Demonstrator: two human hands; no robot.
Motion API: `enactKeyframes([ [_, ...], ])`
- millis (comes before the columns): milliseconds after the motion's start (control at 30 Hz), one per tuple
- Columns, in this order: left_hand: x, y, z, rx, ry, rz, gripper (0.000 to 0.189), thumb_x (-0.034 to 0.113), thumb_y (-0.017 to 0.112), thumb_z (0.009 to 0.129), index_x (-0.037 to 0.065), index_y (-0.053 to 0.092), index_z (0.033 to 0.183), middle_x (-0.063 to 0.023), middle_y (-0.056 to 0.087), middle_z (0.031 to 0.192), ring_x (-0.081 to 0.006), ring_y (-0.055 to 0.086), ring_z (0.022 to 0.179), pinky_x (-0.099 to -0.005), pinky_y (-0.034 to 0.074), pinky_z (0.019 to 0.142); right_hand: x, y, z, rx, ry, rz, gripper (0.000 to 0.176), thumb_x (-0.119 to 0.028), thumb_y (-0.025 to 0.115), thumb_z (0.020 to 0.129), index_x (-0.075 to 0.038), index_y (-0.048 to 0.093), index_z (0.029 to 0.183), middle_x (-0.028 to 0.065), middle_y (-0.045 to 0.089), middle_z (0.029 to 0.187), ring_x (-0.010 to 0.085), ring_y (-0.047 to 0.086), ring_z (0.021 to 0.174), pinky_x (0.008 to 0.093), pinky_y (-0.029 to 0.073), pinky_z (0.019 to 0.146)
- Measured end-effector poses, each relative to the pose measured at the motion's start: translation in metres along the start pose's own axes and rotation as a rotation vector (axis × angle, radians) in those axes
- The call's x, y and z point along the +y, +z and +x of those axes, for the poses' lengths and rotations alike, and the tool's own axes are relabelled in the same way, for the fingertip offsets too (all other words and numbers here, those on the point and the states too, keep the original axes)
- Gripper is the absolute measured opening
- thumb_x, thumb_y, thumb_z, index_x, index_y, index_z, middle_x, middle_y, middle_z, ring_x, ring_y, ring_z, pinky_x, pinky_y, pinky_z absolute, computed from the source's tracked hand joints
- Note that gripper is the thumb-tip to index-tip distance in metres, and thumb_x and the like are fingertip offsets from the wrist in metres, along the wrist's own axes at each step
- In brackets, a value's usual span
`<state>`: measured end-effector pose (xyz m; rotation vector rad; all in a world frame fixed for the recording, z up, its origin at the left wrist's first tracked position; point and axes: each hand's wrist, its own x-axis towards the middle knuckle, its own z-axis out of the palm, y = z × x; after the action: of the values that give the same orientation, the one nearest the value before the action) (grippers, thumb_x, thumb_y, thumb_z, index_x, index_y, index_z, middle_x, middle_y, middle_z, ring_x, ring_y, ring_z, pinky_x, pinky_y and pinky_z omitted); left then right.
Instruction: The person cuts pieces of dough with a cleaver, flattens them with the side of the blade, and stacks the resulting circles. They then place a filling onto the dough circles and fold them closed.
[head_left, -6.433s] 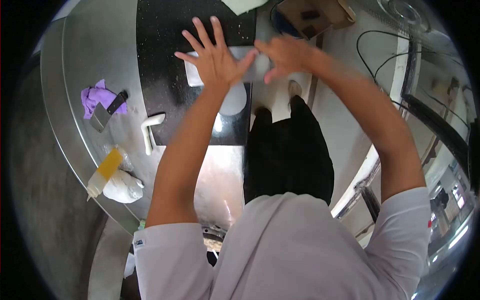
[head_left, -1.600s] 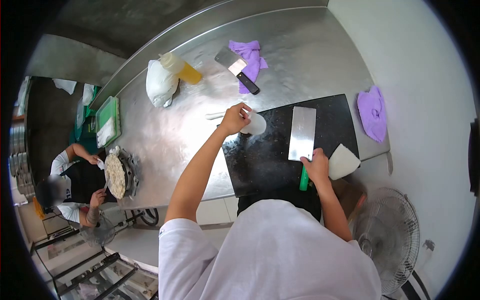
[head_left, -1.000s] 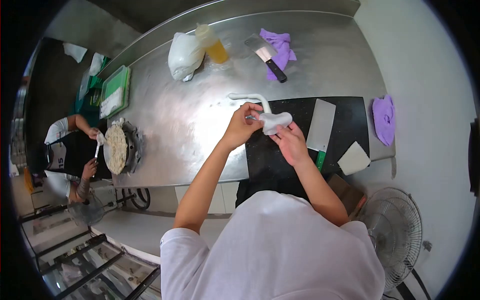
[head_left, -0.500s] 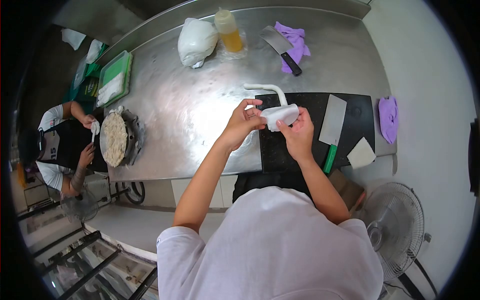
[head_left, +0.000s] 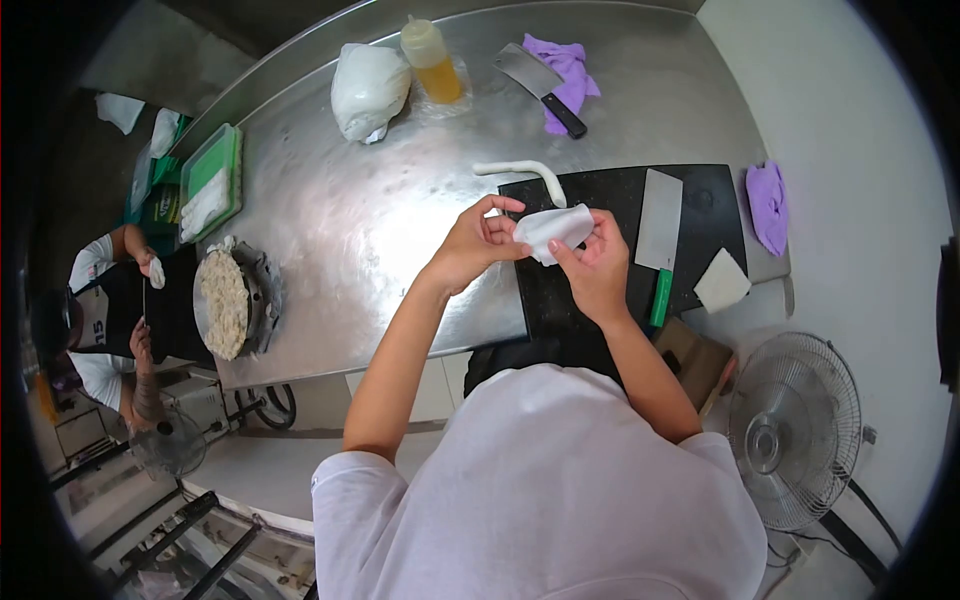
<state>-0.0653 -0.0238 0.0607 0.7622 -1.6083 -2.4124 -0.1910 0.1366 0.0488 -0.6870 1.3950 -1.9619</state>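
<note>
A thin white dough sheet (head_left: 556, 230) is held up between my two hands, over the black board (head_left: 600, 190). My left hand (head_left: 480, 240) pinches its left edge, and my right hand (head_left: 592, 262) grips its right side with the thumb in front. Just beyond the sheet, a white dough rope (head_left: 528, 168) lies bent, partly on the board and partly on the steel. To the right of my right hand, a cleaver with a green handle (head_left: 660, 225) rests on the board. A pale square piece (head_left: 722, 281) sits at the board's right edge.
Along the back of the steel table (head_left: 300, 180) are a white bag (head_left: 370, 92), an oil bottle (head_left: 432, 62) and a black-handled cleaver (head_left: 545, 85) on a purple cloth (head_left: 570, 65). At left, a co-worker (head_left: 110, 290) stands by a bowl of filling (head_left: 226, 300). A fan (head_left: 792, 430) stands at right.
The view has shifted slightly. My hands still hold the sheet, now tilted a little differently. The co-worker's hands have moved farther apart.
</note>
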Motion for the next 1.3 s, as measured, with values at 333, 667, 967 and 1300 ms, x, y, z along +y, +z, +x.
enactKeyframes([
  [333, -0.011, -0.006, 0.001, -0.074, -0.013, -0.029, 0.059, -0.011, 0.074, 0.079, 0.004, 0.052, 0.132, -0.0037, 0.068, 0.096, -0.0109, 0.066, 0.088, -0.0266, 0.055, 0.085, -0.004, -0.006, 0.0, -0.053, -0.001, -0.044, 0.04, 0.012, 0.068, 0.088, 0.003, 0.047, 0.122, 0.0129, 0.059, 0.118, 0.0197, 0.061, 0.117, 0.035, 0.06, 0.095],
  [667, -0.018, 0.018, -0.001, 0.083, 0.051, -0.07, 0.065, -0.011, 0.08, 0.077, 0.004, 0.049, 0.133, -0.0051, 0.066, 0.1, -0.0148, 0.069, 0.095, -0.0285, 0.057, 0.085, -0.004, -0.008, 0.001, -0.056, -0.053, -0.009, 0.04, 0.011, 0.067, 0.09, 0.003, 0.047, 0.123, 0.0124, 0.059, 0.118, 0.0188, 0.062, 0.115, 0.0327, 0.06, 0.092],
  [967, -0.021, 0.026, -0.001, 0.043, 0.115, -0.105, 0.064, -0.013, 0.078, 0.077, 0.002, 0.049, 0.131, -0.0029, 0.061, 0.095, -0.0109, 0.064, 0.087, -0.0267, 0.055, 0.079, -0.004, -0.016, 0.0, -0.049, -0.054, 0.002, 0.041, 0.01, 0.067, 0.09, 0.002, 0.047, 0.124, 0.012, 0.059, 0.118, 0.018, 0.062, 0.114, 0.0317, 0.059, 0.091],
  [1300, -0.031, 0.028, 0.004, -0.005, 0.07, -0.219, 0.069, -0.011, 0.079, 0.078, 0.005, 0.046, 0.136, -0.0062, 0.062, 0.106, -0.0153, 0.067, 0.098, -0.0291, 0.057, 0.086, 0.001, -0.025, -0.002, -0.04, -0.055, 0.061, 0.042, 0.01, 0.069, 0.09, 0.001, 0.047, 0.125, 0.01, 0.058, 0.118, 0.0172, 0.062, 0.114, 0.0326, 0.057, 0.095],
])
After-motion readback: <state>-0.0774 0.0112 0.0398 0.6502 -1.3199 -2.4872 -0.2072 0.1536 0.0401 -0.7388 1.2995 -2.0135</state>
